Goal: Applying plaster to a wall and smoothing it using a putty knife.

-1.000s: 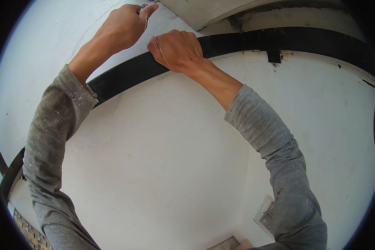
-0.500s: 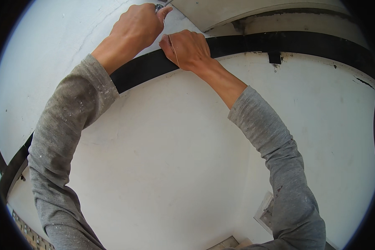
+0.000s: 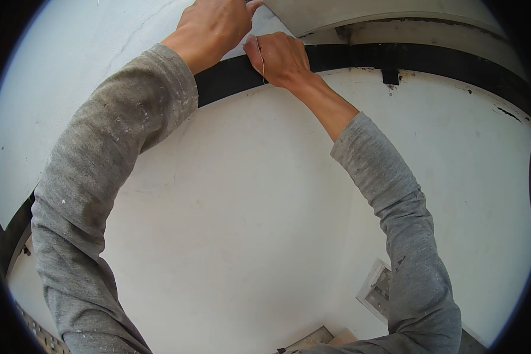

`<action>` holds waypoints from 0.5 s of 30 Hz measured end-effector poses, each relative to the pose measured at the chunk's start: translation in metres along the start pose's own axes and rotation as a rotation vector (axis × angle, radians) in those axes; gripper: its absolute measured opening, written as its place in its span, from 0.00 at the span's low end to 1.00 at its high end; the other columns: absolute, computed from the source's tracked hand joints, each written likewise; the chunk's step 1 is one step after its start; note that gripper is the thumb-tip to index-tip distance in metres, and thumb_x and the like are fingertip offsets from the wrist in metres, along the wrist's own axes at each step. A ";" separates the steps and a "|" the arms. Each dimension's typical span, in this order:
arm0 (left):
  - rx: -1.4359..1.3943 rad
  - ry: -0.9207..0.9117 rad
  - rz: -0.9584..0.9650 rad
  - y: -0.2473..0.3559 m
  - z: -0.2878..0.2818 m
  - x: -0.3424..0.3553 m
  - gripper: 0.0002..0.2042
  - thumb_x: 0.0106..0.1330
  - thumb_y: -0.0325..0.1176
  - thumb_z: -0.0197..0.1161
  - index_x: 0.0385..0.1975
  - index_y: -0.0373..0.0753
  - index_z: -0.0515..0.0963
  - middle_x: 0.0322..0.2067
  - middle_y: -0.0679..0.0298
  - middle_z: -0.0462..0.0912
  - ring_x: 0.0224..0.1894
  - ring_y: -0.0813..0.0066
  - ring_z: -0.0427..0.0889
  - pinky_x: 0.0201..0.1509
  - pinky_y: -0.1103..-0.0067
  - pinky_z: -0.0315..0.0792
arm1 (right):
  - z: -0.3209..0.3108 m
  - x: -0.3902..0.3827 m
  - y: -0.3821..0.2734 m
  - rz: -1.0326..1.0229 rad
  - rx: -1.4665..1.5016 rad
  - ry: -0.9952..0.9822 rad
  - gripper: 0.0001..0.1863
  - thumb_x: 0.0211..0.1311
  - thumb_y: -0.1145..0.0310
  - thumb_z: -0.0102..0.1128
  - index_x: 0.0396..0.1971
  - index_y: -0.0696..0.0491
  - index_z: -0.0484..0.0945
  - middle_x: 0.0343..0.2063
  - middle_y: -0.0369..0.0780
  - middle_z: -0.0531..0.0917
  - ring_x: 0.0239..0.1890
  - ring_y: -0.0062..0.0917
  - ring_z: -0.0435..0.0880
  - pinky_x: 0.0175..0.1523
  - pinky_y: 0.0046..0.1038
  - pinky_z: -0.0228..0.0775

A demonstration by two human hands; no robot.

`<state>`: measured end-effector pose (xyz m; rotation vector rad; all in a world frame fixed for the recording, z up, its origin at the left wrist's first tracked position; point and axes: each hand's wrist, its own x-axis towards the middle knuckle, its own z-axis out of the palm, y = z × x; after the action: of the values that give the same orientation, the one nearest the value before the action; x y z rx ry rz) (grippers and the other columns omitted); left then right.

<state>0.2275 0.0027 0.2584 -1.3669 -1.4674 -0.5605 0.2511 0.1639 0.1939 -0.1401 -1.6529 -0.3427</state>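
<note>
Up at the top edge my left hand (image 3: 214,30) is closed against the white marble-like panel (image 3: 115,44), its thumb pointing right. Its fingertips are cut off by the picture's edge, so what it grips cannot be made out. Just right and below, my right hand (image 3: 280,58) is a loose fist over the black bar (image 3: 230,79). A thin pale thread (image 3: 264,66) comes from between its thumb and forefinger and hangs down across the hand.
Below the bar spreads a white wall surface (image 3: 230,224). A short black tab (image 3: 390,76) juts from the bar at right. By my right elbow shows a grey, clear-edged box (image 3: 376,289). A cream panel (image 3: 360,13) slants in at top right.
My left hand has moved right and upward, partly out of the picture. My right hand sits slightly farther right and higher in view, still closed with the thread.
</note>
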 end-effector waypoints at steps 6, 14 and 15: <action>-0.037 0.047 0.077 -0.016 0.014 -0.005 0.23 0.73 0.42 0.49 0.21 0.28 0.76 0.13 0.51 0.73 0.14 0.67 0.73 0.18 0.72 0.69 | 0.008 -0.001 0.005 0.033 -0.036 -0.048 0.26 0.67 0.58 0.44 0.12 0.54 0.79 0.12 0.46 0.77 0.14 0.40 0.76 0.24 0.38 0.69; 0.495 0.521 0.270 -0.052 0.048 0.017 0.18 0.70 0.42 0.53 0.26 0.32 0.79 0.14 0.55 0.78 0.17 0.64 0.81 0.19 0.75 0.73 | 0.023 0.001 0.009 0.045 -0.020 0.005 0.26 0.66 0.56 0.41 0.14 0.55 0.78 0.15 0.47 0.78 0.19 0.44 0.76 0.29 0.41 0.68; 0.296 0.255 0.133 -0.034 0.034 0.008 0.16 0.68 0.42 0.55 0.30 0.34 0.79 0.20 0.56 0.80 0.24 0.65 0.83 0.26 0.75 0.76 | 0.018 -0.005 0.013 0.057 0.029 0.030 0.25 0.65 0.56 0.41 0.14 0.55 0.78 0.16 0.47 0.78 0.20 0.44 0.76 0.30 0.41 0.68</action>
<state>0.1852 0.0271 0.2623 -1.1064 -1.1900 -0.3977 0.2381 0.1827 0.1898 -0.1594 -1.6201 -0.2762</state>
